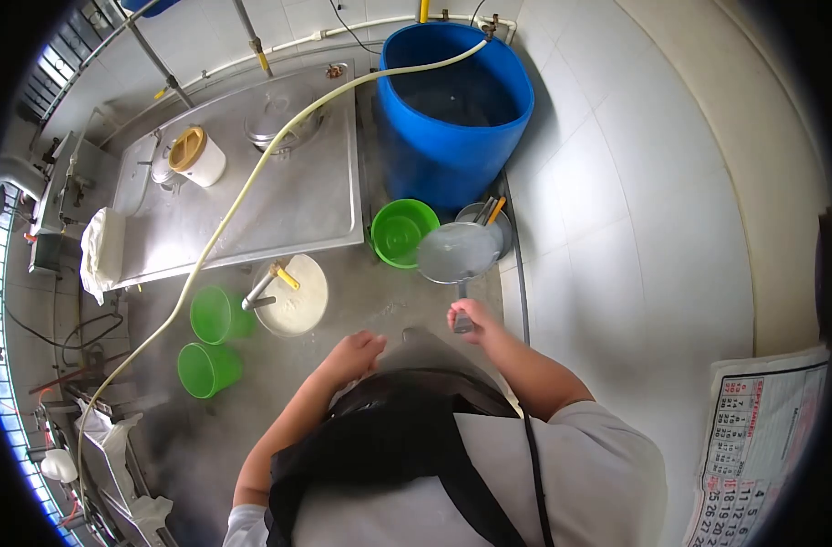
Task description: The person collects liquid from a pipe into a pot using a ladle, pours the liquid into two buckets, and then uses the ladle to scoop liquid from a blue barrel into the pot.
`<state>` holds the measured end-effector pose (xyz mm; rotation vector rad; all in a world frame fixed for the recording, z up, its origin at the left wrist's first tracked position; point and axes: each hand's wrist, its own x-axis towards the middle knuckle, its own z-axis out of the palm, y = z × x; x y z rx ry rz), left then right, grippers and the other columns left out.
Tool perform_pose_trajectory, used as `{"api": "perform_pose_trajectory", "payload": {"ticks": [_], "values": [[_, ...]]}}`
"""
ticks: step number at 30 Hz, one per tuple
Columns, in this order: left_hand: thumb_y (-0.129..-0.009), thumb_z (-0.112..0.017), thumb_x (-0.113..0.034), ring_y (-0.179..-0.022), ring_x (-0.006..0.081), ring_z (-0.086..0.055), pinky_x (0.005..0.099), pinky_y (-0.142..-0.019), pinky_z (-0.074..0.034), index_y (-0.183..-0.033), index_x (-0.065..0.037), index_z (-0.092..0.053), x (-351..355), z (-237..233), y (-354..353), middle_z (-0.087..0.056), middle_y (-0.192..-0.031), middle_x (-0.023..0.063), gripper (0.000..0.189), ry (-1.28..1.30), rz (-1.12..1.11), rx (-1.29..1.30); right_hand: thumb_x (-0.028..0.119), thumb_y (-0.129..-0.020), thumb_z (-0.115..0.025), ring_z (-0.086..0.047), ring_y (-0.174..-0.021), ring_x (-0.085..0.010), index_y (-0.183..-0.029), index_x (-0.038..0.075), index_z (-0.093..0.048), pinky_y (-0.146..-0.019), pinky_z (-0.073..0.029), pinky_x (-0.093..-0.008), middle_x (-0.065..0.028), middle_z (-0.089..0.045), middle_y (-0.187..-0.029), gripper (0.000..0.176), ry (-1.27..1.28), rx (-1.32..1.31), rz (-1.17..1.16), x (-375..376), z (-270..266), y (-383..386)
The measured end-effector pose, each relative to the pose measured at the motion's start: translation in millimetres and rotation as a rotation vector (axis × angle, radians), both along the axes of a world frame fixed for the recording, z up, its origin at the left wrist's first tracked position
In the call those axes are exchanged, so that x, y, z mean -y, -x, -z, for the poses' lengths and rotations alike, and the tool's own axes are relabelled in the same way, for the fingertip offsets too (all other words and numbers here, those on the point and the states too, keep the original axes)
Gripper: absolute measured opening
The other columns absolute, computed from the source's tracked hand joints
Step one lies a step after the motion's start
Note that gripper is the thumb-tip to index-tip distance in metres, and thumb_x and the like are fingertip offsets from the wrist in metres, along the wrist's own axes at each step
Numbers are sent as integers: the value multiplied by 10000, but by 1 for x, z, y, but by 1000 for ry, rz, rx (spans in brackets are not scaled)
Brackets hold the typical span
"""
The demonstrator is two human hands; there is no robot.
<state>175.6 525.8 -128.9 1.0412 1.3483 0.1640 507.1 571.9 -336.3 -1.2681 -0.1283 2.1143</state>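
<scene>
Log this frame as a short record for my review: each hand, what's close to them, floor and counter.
Right hand: grips the handle of a round, flat grey utensil; mesh or solid, unclear
Left hand: fingers curled, nothing visibly held
Near the utensil: round green plastic bucket; grey metal bowl holding utensils, partly hidden
Beyond: large blue plastic barrel
Floor, left: two green plastic buckets; round pan of white contents
Steel counter: white bucket with tan lid

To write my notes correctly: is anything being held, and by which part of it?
The right hand holds a round grey utensil by its handle; nothing shows in the curled left hand.
</scene>
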Motion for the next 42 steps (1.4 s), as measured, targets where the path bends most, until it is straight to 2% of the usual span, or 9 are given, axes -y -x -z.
{"api": "perform_pose_trajectory", "payload": {"ticks": [4,10,14,16,18,22,28,34,42], "values": [[-1038,-570,-387,-568,132,-564,309,-522,-452,-962,-25,-653,7,-1,21,-625,-725,37,379,19,-170,-56,41,-857,-620,-590,-567,-220,-833,52,-574,-519,-526,-374,-92,-582,-728,54,187,497,5,-61,-7,-46],[-1049,-570,-355,-627,108,-567,276,-585,-467,-954,-18,-655,42,-26,32,-646,-758,23,361,-57,-398,-78,-39,-794,-621,-509,-515,-207,-789,71,-545,-429,-454,-337,-73,-528,-725,133,146,657,-169,-183,23,-155],[-1058,-571,-338,-644,95,-558,259,-607,-463,-986,-12,-658,67,-26,44,-651,-765,18,345,-52,-568,-33,115,-879,-707,-591,-805,-258,-998,63,-661,-625,-572,-397,-108,-578,-996,137,-442,859,-335,-263,48,-229],[-1064,-568,-331,-636,93,-556,257,-595,-456,-1034,-10,-659,78,-34,50,-654,-771,16,335,1,-657,23,214,-921,-721,-587,-894,-281,-1120,23,-656,-734,-588,-427,-109,-595,-1033,283,-119,585,326,-285,-46,-174],[-1062,-574,-327,-637,93,-559,255,-592,-453,-1051,-12,-658,88,-27,59,-651,-768,15,326,-26,-703,51,251,-940,-704,-590,-834,-237,-1141,10,-652,-682,-562,-377,-96,-622,-1014,317,-184,812,446,-290,-98,-137],[-1055,-594,-308,-638,91,-565,251,-583,-445,-1063,-21,-659,109,-32,71,-636,-755,9,294,-65,-780,66,283,-952,-690,-557,-611,-151,-1069,55,-662,-512,-443,-329,-38,-629,-841,257,-541,1077,443,-285,-69,-103],[-981,-611,-184,-678,108,-569,268,-621,-463,-1038,-12,-688,146,-40,109,-662,-803,15,197,-128,-859,68,157,-1022,-590,-572,-550,-139,-1088,62,-581,-431,-434,-265,-36,-586,-752,116,-391,780,-272,-132,-60,52],[-920,-596,-105,-813,152,-638,314,-777,-527,-1112,8,-701,208,-41,167,-719,-865,51,247,-158,-870,-21,191,-999,-592,-648,-607,-118,-994,35,-666,-521,-510,-273,-48,-675,-794,173,-675,568,-1002,15,-71,221],[-1001,-628,-256,-695,176,-657,357,-689,-551,-1007,-9,-717,326,15,262,-699,-757,85,262,-258,-1056,-139,228,-1007,-616,-615,-596,-92,-954,32,-701,-580,-521,-275,-29,-693,-792,220,-1074,524,-1271,61,-149,420]]}}
